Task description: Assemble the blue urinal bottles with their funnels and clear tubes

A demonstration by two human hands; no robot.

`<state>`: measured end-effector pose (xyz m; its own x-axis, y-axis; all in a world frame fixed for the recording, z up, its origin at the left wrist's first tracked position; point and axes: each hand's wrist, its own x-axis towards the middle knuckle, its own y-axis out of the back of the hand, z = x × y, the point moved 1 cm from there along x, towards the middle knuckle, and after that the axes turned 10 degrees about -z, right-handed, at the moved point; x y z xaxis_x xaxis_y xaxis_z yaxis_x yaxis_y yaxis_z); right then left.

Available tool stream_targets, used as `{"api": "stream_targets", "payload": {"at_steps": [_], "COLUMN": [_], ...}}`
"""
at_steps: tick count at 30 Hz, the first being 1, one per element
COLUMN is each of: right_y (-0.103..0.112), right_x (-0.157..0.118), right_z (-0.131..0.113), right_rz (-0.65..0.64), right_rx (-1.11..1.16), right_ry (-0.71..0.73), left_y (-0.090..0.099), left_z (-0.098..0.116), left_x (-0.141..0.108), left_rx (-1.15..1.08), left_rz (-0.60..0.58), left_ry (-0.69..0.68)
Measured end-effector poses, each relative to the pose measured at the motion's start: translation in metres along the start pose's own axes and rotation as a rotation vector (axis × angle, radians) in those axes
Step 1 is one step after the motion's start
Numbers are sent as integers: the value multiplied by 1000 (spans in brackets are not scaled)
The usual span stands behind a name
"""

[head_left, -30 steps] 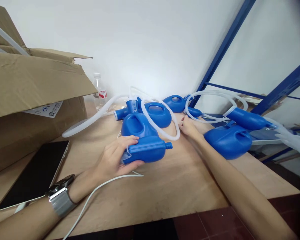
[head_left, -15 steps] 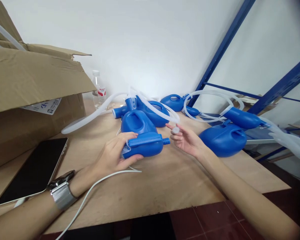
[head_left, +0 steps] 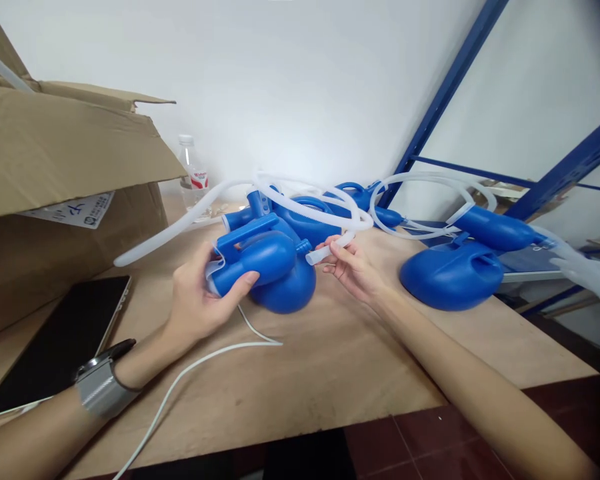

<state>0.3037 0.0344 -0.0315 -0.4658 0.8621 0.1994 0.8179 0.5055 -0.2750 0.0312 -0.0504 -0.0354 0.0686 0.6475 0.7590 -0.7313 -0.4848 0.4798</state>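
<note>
My left hand is wrapped around the wide end of a blue plastic urinal funnel, thumb along its near side. A clear flap shows at that end, and a ribbed nozzle sticks out at the right. Under and behind the funnel is a rounded blue urinal bottle. Between the fingers of my right hand is the end of a translucent white hose. Its open mouth faces left, close to the nozzle but apart from it. The hose loops back over other blue bottles.
A cardboard box and a black tablet are on the left. Behind stands a clear water bottle. More blue bottles with hoses lie right, near a blue metal rack. A white cable crosses the wooden table.
My left hand has moved left and up, tilting the funnel so its nozzle end points up to the right. My right hand has turned and brought the hose end left, nearer the nozzle.
</note>
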Motion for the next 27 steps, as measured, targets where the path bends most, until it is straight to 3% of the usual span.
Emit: {"api": "stream_targets", "payload": {"at_steps": [4, 11, 27], "right_y": [-2, -5, -27], "right_x": [-3, -4, -13], "right_z": [-5, -4, -2], "right_rz": [32, 89, 193], "right_rx": [-34, -38, -180], "right_ry": [119, 178, 259], "left_y": [0, 0, 1], "left_z": [1, 2, 4], "left_x": [-2, -2, -4], "left_rx": [-65, -151, -26], "left_rz": [-24, -45, -12], "left_ry": [0, 41, -48]}}
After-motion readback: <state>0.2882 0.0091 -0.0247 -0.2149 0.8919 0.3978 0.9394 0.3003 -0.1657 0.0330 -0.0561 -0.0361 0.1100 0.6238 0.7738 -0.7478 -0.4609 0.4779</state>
